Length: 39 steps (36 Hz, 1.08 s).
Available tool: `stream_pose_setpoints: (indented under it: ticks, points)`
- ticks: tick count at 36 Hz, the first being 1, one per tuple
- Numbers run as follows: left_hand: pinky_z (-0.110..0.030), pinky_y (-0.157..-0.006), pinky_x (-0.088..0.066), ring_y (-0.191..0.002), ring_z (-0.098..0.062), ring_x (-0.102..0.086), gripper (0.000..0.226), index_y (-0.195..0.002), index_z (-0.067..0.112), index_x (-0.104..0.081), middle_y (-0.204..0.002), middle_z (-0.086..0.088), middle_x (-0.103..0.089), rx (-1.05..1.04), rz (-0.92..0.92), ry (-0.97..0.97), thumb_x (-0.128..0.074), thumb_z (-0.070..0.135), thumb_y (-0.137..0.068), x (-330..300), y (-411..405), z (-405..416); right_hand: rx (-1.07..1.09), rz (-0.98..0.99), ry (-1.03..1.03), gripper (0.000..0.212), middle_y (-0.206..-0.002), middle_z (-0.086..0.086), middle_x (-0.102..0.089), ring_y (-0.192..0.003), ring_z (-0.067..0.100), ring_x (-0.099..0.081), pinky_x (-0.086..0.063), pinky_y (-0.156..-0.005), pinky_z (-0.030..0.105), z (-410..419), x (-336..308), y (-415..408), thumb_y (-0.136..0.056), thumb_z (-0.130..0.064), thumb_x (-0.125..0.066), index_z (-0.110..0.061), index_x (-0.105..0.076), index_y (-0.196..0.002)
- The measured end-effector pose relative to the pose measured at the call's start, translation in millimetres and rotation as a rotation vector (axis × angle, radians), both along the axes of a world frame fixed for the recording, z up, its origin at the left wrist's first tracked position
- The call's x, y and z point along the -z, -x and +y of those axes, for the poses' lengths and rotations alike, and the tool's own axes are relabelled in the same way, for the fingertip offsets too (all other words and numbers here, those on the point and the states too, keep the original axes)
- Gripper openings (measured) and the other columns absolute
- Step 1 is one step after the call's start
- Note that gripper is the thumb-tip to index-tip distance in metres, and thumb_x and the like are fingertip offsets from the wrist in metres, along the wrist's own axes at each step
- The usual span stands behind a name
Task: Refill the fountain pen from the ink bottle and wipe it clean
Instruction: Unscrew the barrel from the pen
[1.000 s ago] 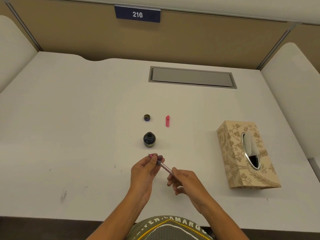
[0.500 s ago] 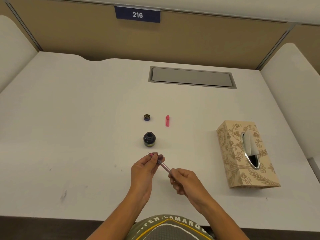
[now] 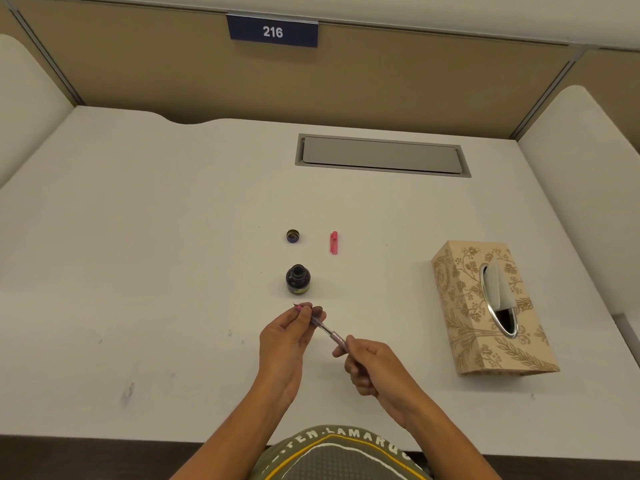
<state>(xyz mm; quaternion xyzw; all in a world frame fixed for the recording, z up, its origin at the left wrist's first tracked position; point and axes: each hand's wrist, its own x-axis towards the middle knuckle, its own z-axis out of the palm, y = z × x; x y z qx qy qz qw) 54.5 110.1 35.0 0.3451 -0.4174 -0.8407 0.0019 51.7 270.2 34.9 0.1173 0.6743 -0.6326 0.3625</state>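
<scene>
Fountain pen [image 3: 325,328] thin, pinkish, tilted, left hand [image 3: 287,337] pinching its tip end, right hand [image 3: 372,365] gripping its back, open ink bottle [image 3: 298,279] just beyond, pink cap [image 3: 334,242] farther back, tissue box [image 3: 485,306] right of bottle, white surface [image 3: 138,271].

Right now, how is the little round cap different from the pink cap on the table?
The round bottle cap is short, dark and sits with its open side up; the pink pen cap is long, thin and lies on its side. The bottle cap is straight behind the open ink bottle; the pen cap lies further right. Both are off what they cover and rest on the white desk, untouched by either hand.
</scene>
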Motion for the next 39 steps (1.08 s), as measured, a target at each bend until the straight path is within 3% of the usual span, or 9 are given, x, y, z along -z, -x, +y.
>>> stream_pose_setpoints:
  ticks: [11,17,19,22,27,32,39]
  points:
    - [-0.040,-0.099,-0.049,-0.092,-0.025,-0.071,0.015,-0.100,0.001,-0.069,-0.094,-0.014,-0.074,-0.099,-0.009,-0.054,-0.058,0.008,-0.092,1.2,6.5,-16.9,-0.028,0.075,-0.059,0.016,-0.078,0.002,-0.065,-0.067,0.015,-0.049,-0.040,-0.056,0.023,9.8,7.0,4.0,-0.099,-0.023,-0.056,-0.017,-0.069,-0.106]
    - [-0.041,-0.102,-0.048,-0.089,-0.021,-0.072,0.016,-0.102,0.002,-0.068,-0.089,-0.009,-0.074,-0.145,-0.016,-0.070,-0.056,0.010,-0.095,2.6,7.5,-21.4,0.098,0.162,-0.188,0.017,-0.095,-0.003,-0.075,-0.086,0.013,-0.065,-0.048,-0.071,0.028,24.3,15.9,19.4,-0.097,-0.023,-0.061,-0.020,-0.065,-0.113]
    - [-0.041,-0.102,-0.048,-0.091,-0.022,-0.071,0.016,-0.102,0.003,-0.068,-0.088,-0.008,-0.075,-0.145,-0.015,-0.071,-0.056,0.010,-0.094,2.6,7.3,-21.8,0.132,0.229,-0.318,0.019,-0.101,-0.006,-0.071,-0.094,0.011,-0.063,-0.047,-0.074,0.023,29.4,21.2,25.4,-0.095,-0.029,-0.063,-0.021,-0.067,-0.112]
    - [-0.042,-0.103,-0.047,-0.092,-0.023,-0.071,0.016,-0.102,0.003,-0.068,-0.089,-0.008,-0.075,-0.142,-0.018,-0.071,-0.056,0.010,-0.095,3.1,7.2,-21.7,0.145,0.394,-0.535,0.020,-0.103,-0.003,-0.066,-0.087,0.009,-0.059,-0.043,-0.067,0.018,37.2,27.2,32.6,-0.093,-0.029,-0.065,-0.020,-0.068,-0.111]
    - [-0.042,-0.103,-0.047,-0.091,-0.022,-0.071,0.016,-0.101,0.004,-0.069,-0.088,-0.008,-0.075,-0.124,-0.017,-0.070,-0.056,0.010,-0.095,1.9,7.5,-19.7,0.051,0.577,-0.793,0.019,-0.096,-0.003,-0.068,-0.088,0.014,-0.060,-0.045,-0.074,0.026,43.3,38.3,41.5,-0.091,-0.028,-0.068,-0.019,-0.073,-0.107]
    - [-0.042,-0.104,-0.046,-0.093,-0.023,-0.070,0.016,-0.096,0.006,-0.071,-0.089,-0.008,-0.075,-0.102,-0.017,-0.052,-0.055,0.010,-0.095,1.3,7.2,-18.5,-0.045,0.659,-0.910,0.017,-0.095,-0.002,-0.064,-0.090,0.014,-0.050,-0.037,-0.073,0.024,40.9,49.8,41.9,-0.093,-0.026,-0.064,-0.016,-0.071,-0.105]
    - [-0.041,-0.101,-0.047,-0.093,-0.023,-0.070,0.016,-0.098,0.005,-0.070,-0.089,-0.008,-0.075,-0.098,-0.009,-0.076,-0.055,0.009,-0.095,-0.9,7.7,-19.3,-0.060,0.678,-0.943,0.018,-0.096,-0.003,-0.060,-0.090,0.011,-0.045,-0.037,-0.074,0.021,35.5,58.4,41.8,-0.095,-0.027,-0.061,-0.016,-0.069,-0.107]
